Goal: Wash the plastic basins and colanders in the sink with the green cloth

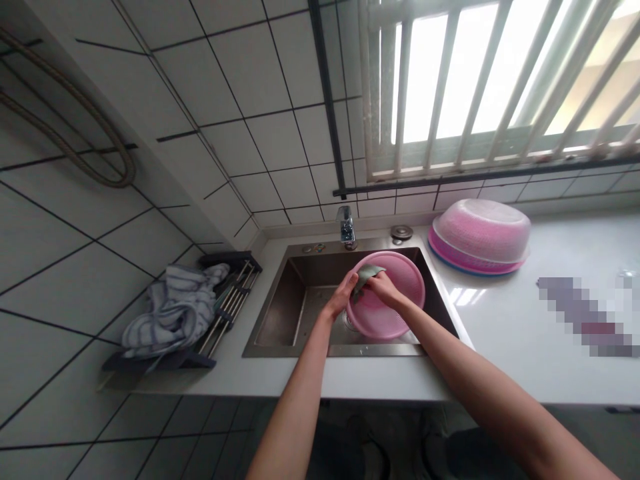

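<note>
A pink plastic colander (400, 317) is held tilted over the right part of the steel sink (283, 303). My left hand (342, 295) grips its left rim, thumb up and fingers partly hidden behind the wall. Inside the colander near that rim, my right hand (384, 288) is closed on a grey-green cloth (367, 273). The cloth lies over the rim close to my left thumb. Most of my right fingertips are hidden under the cloth.
A chrome faucet (346, 228) rises behind the sink, beside a round drain strainer (401, 232). Pink basins (483, 230) are stacked upside down on the right counter (500, 333). At left, a striped towel (173, 310) lies on a rack (231, 303). A blurred patch covers something at far right.
</note>
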Tool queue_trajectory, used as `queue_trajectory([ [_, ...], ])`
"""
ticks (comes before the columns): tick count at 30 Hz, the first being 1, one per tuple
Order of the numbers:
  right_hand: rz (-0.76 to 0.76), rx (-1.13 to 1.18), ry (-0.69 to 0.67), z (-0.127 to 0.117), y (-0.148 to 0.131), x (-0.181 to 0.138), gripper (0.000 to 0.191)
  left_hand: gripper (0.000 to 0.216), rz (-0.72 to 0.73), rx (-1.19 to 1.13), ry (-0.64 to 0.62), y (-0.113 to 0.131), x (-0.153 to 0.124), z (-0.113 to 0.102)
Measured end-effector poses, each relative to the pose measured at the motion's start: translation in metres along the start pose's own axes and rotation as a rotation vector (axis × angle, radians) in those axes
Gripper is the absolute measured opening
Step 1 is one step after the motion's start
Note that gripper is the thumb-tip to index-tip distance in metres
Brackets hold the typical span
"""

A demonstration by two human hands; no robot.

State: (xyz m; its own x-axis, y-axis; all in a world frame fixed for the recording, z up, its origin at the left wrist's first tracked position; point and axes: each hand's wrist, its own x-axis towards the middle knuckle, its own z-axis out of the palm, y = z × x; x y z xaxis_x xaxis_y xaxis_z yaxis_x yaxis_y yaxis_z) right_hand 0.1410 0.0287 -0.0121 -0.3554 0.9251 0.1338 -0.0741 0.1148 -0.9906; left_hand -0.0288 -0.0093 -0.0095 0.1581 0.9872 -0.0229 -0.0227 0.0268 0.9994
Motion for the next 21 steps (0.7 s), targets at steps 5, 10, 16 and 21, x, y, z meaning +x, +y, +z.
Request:
queue_trajectory([
  [5,0.026,-0.061,0.003,-0.005,0.003,0.001,0.005,0.077,0.003,0.007,0.008,0.001,0.001,0.002],
  [10,0.034,-0.082,-0.252,0.008,0.005,-0.002,0.009,0.076,0.003,0.068,0.029,0.003,0.0,-0.004],
  [16,0.033,-0.021,0.146,-0.012,0.0,0.008,0.013,0.074,-0.01,0.037,-0.014,0.009,0.0,0.004],
  [21,0.007,-0.089,0.14,-0.015,0.01,0.009,0.013,0.07,-0.091,0.008,-0.039,0.014,-0.006,0.005],
])
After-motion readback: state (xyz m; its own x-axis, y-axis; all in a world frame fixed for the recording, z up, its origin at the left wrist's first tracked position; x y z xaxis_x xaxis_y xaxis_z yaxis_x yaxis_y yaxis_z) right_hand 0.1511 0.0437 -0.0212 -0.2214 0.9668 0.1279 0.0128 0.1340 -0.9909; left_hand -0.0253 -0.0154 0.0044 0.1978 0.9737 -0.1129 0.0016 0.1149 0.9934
